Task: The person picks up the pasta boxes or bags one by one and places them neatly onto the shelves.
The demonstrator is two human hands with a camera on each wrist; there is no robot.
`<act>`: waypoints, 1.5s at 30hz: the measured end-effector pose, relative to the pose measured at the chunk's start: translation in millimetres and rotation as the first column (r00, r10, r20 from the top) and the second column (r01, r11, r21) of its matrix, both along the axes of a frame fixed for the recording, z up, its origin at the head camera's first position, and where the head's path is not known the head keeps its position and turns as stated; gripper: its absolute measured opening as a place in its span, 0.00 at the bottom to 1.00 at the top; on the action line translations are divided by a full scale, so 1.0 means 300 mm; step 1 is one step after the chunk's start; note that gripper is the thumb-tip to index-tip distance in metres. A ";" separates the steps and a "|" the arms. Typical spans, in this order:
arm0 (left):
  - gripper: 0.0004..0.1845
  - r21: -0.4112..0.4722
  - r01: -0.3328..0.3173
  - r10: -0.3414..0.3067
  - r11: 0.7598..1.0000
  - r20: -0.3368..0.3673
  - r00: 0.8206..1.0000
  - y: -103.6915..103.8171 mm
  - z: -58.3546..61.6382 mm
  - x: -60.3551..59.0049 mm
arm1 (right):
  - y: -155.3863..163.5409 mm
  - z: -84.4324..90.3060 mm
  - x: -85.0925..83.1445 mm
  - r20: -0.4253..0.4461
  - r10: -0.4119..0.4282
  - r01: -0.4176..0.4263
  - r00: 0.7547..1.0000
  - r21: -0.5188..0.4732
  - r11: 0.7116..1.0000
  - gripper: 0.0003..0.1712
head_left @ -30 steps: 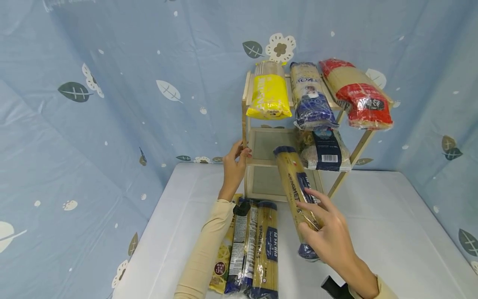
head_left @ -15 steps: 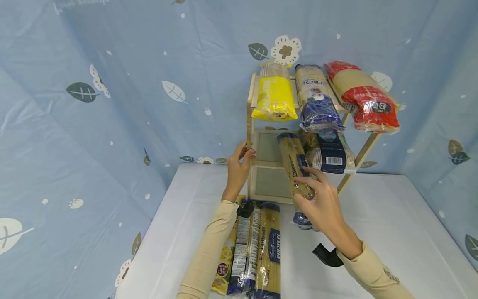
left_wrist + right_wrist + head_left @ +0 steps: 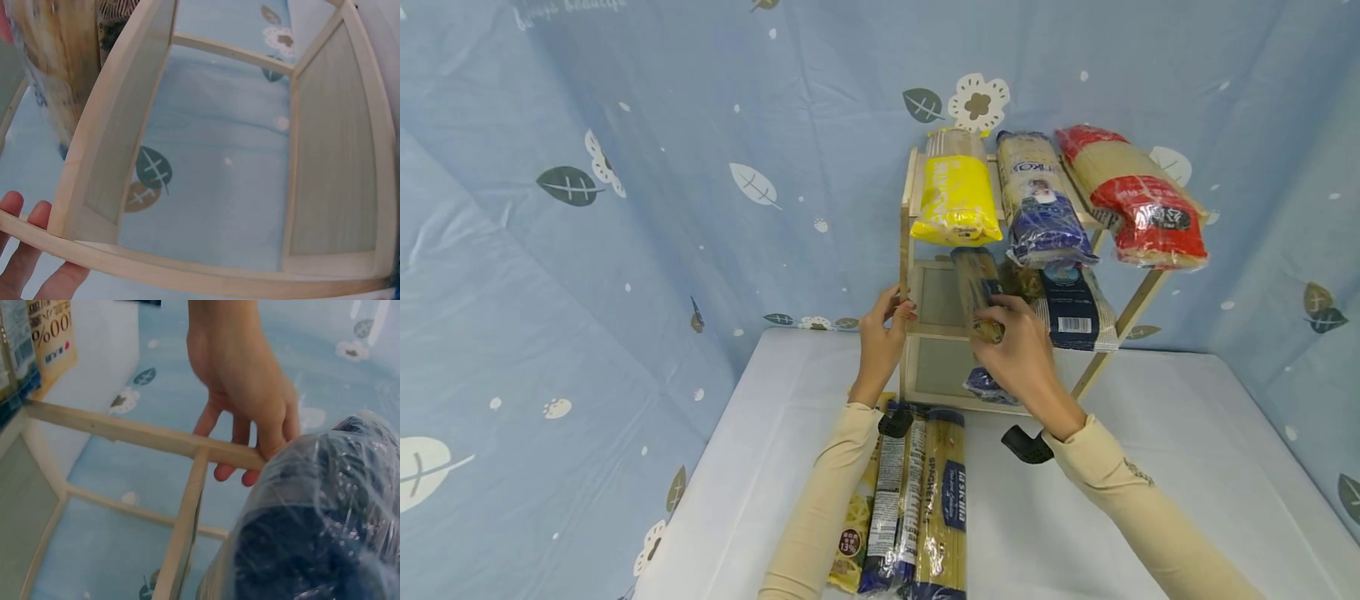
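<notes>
Right hand (image 3: pixel 1018 358) clamps a spaghetti packet (image 3: pixel 979 292), its far end entering the wooden rack's (image 3: pixel 910 250) middle shelf; left hand (image 3: pixel 880 337) grips the left post (steadying it). Risk: the packet snagging the neighbouring striped bag (image 3: pixel 1075 307).

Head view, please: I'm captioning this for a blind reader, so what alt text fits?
A person's right hand grips a spaghetti pack at the middle tier of a small wooden rack, while the left hand holds the rack's front post. Three noodle bags lie on top; more pasta packs lie on the white table.
</notes>
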State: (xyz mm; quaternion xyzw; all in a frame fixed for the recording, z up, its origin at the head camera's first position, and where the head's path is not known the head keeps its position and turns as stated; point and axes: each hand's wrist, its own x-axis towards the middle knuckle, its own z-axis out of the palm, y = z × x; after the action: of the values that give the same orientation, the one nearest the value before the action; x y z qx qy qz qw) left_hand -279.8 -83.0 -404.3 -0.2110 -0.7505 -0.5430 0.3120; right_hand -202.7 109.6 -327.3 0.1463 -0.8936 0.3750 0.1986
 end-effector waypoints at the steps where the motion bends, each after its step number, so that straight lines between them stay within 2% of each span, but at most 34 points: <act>1: 0.17 -0.001 0.001 -0.001 1.000 0.000 1.000 0.001 0.000 0.001 | -0.002 0.001 -0.014 0.008 0.005 -0.005 1.000 0.003 1.000 0.16; 10: 0.18 -0.020 0.000 0.000 1.000 0.005 1.000 0.002 0.004 0.012 | -0.038 -0.011 -0.141 -0.065 0.014 -0.012 0.998 0.036 0.999 0.17; 17: 0.16 -0.016 -0.005 0.005 1.000 -0.009 1.000 0.002 0.011 0.012 | -0.075 -0.032 -0.203 0.005 -0.026 0.026 1.000 0.090 0.996 0.20; 20: 0.16 -0.008 0.000 0.000 1.000 -0.008 1.000 0.008 0.008 0.006 | -0.084 -0.035 -0.231 0.063 -0.054 0.045 0.997 0.139 0.989 0.22; 24: 0.16 0.008 0.015 -0.015 1.000 -0.015 1.000 0.017 0.003 -0.002 | -0.087 -0.042 -0.255 0.166 -0.069 0.028 0.984 0.239 0.971 0.25; 28: 0.15 0.010 0.011 -0.011 1.000 -0.020 1.000 0.020 0.036 0.027 | -0.093 -0.043 -0.251 0.234 -0.069 -0.009 0.970 0.317 0.948 0.31; 31: 0.14 0.006 0.006 -0.006 1.000 -0.017 1.000 0.014 0.040 0.025 | -0.095 -0.043 -0.242 0.252 -0.060 -0.034 0.966 0.350 0.936 0.37; 34: 0.15 0.009 0.002 -0.002 1.000 -0.014 1.000 0.006 0.012 -0.005 | -0.097 -0.046 -0.234 0.259 -0.050 -0.054 0.965 0.380 0.923 0.39; 36: 0.15 0.012 0.010 -0.010 1.000 -0.013 1.000 0.003 0.004 -0.012 | -0.098 -0.047 -0.226 0.256 -0.042 -0.063 0.966 0.387 0.920 0.39; 41: 0.15 0.008 0.027 -0.027 1.000 -0.006 1.000 -0.001 0.002 -0.008 | -0.079 -0.030 -0.193 0.208 0.007 -0.081 0.978 0.353 0.932 0.36; 45: 0.15 -0.002 -0.001 0.001 1.000 -0.003 1.000 0.003 0.003 -0.004 | -0.036 0.002 -0.171 0.114 0.106 -0.133 0.988 0.267 0.955 0.31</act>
State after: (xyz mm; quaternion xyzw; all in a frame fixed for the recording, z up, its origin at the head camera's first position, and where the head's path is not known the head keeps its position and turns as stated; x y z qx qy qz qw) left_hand -281.1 -82.3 -403.4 -0.2117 -0.7507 -0.5419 0.3131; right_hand -253.9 98.7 -326.9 0.2075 -0.9350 0.2662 0.1090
